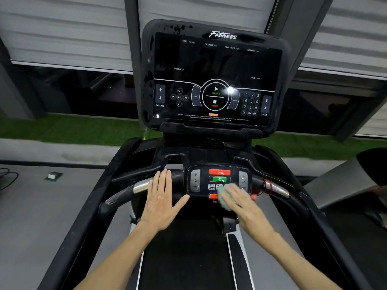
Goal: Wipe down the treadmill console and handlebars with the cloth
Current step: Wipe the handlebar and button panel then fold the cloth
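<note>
One cloth (224, 200) on glossy keypad (218, 179); blinds (62, 28), turf (62, 130) behind

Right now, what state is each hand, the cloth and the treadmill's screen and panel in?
left hand: flat, fingers straight, laid over the handlebar
right hand: fingers straight, pressing the cloth
cloth: bunched, on the control panel's lower right
console screen: readouts dark, smears along its top

"Fitness", START, STOP on console (213, 65) (also INCLINE, SPEED)
</note>
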Tool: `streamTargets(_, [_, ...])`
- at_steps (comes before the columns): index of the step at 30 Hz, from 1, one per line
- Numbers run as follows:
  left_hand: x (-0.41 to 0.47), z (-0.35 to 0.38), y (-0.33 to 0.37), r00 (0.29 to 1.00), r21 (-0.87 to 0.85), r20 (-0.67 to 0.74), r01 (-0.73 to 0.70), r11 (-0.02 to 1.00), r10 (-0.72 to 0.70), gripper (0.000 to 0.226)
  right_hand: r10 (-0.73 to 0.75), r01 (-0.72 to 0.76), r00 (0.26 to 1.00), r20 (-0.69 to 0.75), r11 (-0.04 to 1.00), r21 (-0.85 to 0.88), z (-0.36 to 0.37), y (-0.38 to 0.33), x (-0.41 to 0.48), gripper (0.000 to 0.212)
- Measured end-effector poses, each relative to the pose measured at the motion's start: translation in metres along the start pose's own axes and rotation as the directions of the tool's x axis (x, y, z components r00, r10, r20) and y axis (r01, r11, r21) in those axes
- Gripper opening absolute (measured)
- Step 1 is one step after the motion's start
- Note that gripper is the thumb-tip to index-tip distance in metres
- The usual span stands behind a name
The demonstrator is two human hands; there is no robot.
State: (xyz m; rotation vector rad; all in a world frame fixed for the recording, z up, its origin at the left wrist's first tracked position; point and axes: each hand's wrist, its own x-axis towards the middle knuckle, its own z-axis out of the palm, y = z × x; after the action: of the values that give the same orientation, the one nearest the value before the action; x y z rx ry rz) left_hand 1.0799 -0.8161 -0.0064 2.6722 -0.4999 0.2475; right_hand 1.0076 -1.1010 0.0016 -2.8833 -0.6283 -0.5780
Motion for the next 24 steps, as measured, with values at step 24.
streamTargets(24, [0.006,0.011,0.009,0.997,0.116,-0.022,0.072,0.991,-0.070,0.098,0.077,-0.076,0.994,-0.079,0.997,0.022,-0.019,0.034,-0.017,0.081])
